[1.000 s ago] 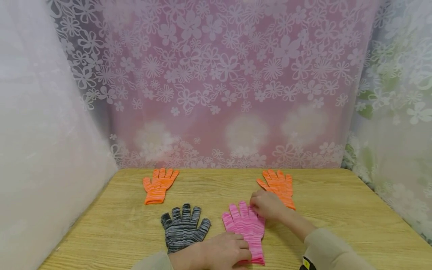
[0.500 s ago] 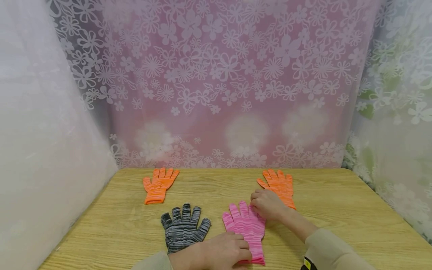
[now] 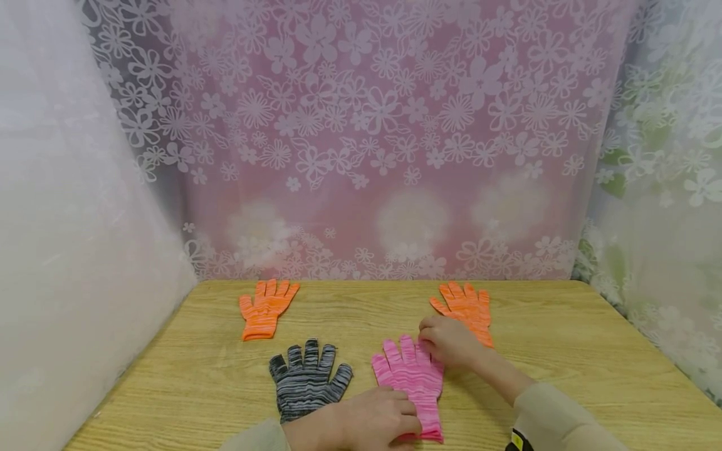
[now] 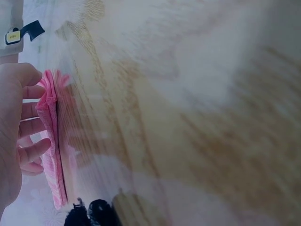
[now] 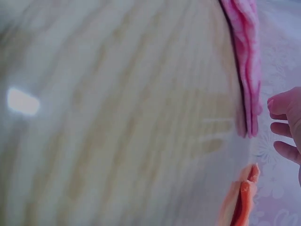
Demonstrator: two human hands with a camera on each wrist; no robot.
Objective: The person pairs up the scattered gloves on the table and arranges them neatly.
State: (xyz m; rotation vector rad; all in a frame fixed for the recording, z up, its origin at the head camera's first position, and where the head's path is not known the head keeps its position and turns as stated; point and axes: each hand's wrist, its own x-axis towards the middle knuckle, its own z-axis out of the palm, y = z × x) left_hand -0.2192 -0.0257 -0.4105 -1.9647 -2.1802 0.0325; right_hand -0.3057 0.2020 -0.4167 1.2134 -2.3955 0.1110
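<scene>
A pink striped knit glove [image 3: 412, 373] lies flat on the table, fingers pointing away. My left hand [image 3: 375, 416] rests at its cuff, overlapping the lower palm in the head view. From the left wrist, the fingers [image 4: 34, 149] spread loosely against the pink glove's edge [image 4: 52, 155]. My right hand [image 3: 450, 341] hovers by the pink glove's fingertips, bent fingers hiding part of them. In the right wrist view a gap separates the right hand [image 5: 290, 122] from the pink fabric. Left of the pink glove is a black-and-grey striped glove [image 3: 309, 382], its cuff behind my left forearm.
Two orange gloves lie toward the back of the wooden table [image 3: 361, 307]: a left one [image 3: 266, 311] and a right one [image 3: 469, 310], the latter partly behind my right hand. A pink floral curtain [image 3: 361, 138] hangs behind, with pale sheets on both sides.
</scene>
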